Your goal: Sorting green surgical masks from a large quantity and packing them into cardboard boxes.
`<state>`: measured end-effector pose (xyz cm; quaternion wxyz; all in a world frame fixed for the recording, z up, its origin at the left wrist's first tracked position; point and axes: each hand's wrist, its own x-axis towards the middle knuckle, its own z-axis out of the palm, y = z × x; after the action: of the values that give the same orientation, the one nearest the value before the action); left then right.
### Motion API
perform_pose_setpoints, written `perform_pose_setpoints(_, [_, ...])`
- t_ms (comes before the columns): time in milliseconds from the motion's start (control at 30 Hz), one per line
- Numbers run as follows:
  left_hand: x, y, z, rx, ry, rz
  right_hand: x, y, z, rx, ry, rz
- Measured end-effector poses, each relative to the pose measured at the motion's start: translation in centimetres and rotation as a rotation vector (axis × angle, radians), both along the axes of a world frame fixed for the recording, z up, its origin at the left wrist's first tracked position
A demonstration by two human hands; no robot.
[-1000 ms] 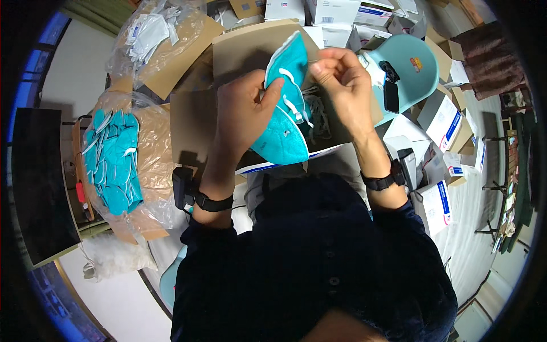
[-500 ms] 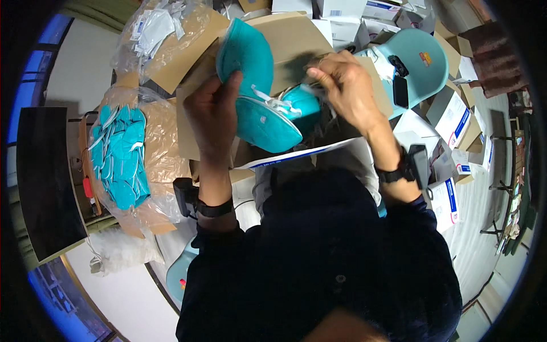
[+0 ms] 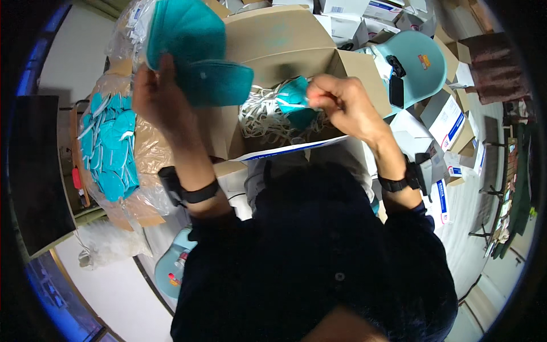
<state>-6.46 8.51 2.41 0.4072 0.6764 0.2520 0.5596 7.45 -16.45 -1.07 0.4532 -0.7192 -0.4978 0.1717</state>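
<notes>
My left hand (image 3: 159,97) is closed on a teal face mask (image 3: 191,31), raised over the left side of an open cardboard box. A second teal panel (image 3: 219,82) hangs below it, slightly blurred; whether it is a separate mask I cannot tell. My right hand (image 3: 347,102) pinches at the right edge of another teal face mask (image 3: 296,114), where a white strap reaches the fingertips. That mask is over a tangle of white elastic straps (image 3: 259,117) inside the box (image 3: 279,37).
To the left, a plastic-lined carton (image 3: 151,159) holds a heap of teal masks (image 3: 114,151). A pale teal chair (image 3: 424,62) with a black phone-like object (image 3: 396,91) stands at the right. White boxes (image 3: 447,122) are piled behind and beside it.
My left hand has moved left with its teal mask, away from the mask at my right hand. The right hand has lowered slightly, and the straps in the box now show.
</notes>
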Motion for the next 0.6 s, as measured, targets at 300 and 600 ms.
perform_pose_setpoints(300, [2.8, -1.5, -1.4, -0.301, -0.023, -0.419, 3.8, 2.9, -2.7, -0.632, -0.321, 0.005])
perform_pose_setpoints(600, [2.7, -3.0, -5.4, -0.825, 0.031, -0.526, 4.3, 8.1, -11.1, -0.778, -0.667, 0.164])
